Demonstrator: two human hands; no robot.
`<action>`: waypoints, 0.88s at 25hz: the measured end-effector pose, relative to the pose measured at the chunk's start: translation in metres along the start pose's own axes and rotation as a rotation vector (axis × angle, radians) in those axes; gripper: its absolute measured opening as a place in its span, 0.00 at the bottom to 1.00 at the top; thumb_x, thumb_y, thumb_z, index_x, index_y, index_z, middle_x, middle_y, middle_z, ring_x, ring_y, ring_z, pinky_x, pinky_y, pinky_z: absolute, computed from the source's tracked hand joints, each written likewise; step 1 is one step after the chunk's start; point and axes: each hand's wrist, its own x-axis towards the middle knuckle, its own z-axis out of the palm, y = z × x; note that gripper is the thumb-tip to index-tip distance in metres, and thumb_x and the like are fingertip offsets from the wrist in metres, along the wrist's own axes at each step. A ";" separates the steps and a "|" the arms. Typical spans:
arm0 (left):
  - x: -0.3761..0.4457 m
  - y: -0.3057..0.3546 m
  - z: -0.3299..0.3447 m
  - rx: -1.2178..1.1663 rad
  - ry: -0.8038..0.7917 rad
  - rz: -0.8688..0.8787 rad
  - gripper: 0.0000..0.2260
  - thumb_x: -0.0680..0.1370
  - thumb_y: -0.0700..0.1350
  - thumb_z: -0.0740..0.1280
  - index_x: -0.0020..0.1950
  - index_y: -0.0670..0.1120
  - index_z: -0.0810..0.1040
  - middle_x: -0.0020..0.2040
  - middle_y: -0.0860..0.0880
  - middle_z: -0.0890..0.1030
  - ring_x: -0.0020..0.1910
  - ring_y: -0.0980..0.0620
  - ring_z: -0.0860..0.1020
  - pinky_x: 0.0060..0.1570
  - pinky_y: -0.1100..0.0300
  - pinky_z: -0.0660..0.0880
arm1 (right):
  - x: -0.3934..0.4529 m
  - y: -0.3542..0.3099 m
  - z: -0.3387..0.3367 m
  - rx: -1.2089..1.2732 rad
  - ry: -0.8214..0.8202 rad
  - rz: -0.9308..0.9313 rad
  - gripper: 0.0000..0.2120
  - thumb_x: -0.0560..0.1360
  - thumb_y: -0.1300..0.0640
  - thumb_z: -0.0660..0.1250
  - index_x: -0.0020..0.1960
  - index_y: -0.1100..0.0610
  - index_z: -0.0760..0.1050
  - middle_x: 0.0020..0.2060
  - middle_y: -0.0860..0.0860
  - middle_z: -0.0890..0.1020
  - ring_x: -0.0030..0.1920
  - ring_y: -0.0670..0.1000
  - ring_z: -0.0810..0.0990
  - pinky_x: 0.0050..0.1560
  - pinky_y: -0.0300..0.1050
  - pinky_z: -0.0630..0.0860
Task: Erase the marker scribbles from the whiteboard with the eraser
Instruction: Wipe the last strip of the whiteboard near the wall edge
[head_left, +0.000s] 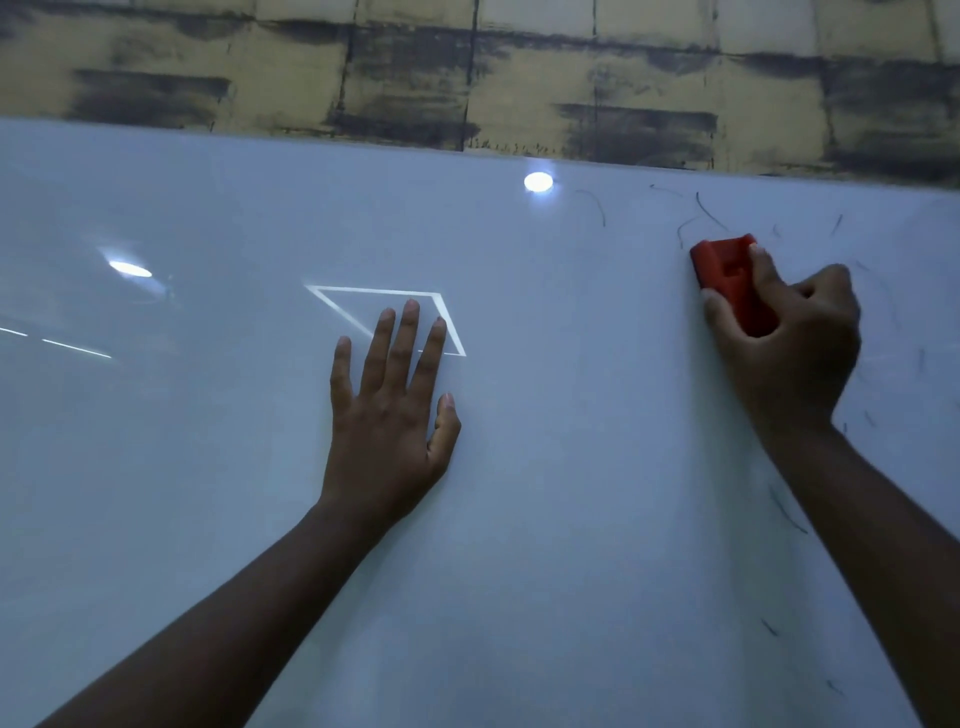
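On the head view, upper right of the whiteboard (519, 519): my right hand (789, 353) has its grip clamped on the red eraser (730, 280), fingers and thumb curled round it, eraser face seemingly against the board. Left hand (389, 410) lies flat on the board, fingers straight and spread, holding nothing, looks like bracing. It sits well apart from the eraser, over a bright reflected frame shape.

Step in hand, as I read it: mid-wipe on the top right cluster. Thin scribbles (709, 210) sit just above and beside the eraser's top edge; more faint strokes scattered right of the hand and down along the right forearm toward the lower right. Left and centre of the board show only light glare, no marks I can make out.

Next move, my call: push the eraser up through the marks near the top edge, then sweep right and work down the right side. Firm, flat contact needed; strokes are thin and spread out, easy to miss.

Only one view available.
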 end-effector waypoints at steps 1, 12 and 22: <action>0.000 0.000 0.001 -0.004 0.005 -0.005 0.31 0.84 0.53 0.55 0.87 0.46 0.57 0.87 0.45 0.53 0.86 0.46 0.51 0.82 0.35 0.50 | -0.004 -0.005 0.002 -0.022 -0.003 0.011 0.33 0.78 0.41 0.69 0.79 0.55 0.68 0.53 0.62 0.73 0.50 0.62 0.73 0.49 0.48 0.71; 0.065 -0.005 -0.004 0.080 0.027 0.005 0.27 0.79 0.56 0.58 0.75 0.45 0.70 0.72 0.41 0.70 0.72 0.37 0.69 0.66 0.41 0.63 | -0.068 -0.077 0.008 0.127 -0.151 -0.757 0.29 0.78 0.42 0.69 0.73 0.59 0.76 0.45 0.57 0.75 0.42 0.57 0.73 0.39 0.50 0.72; 0.110 0.000 0.019 0.020 0.036 0.063 0.32 0.82 0.55 0.53 0.86 0.47 0.59 0.87 0.45 0.57 0.86 0.45 0.54 0.80 0.35 0.53 | 0.029 0.033 -0.005 -0.046 0.080 0.067 0.30 0.76 0.45 0.74 0.73 0.58 0.75 0.44 0.59 0.71 0.42 0.58 0.71 0.40 0.51 0.74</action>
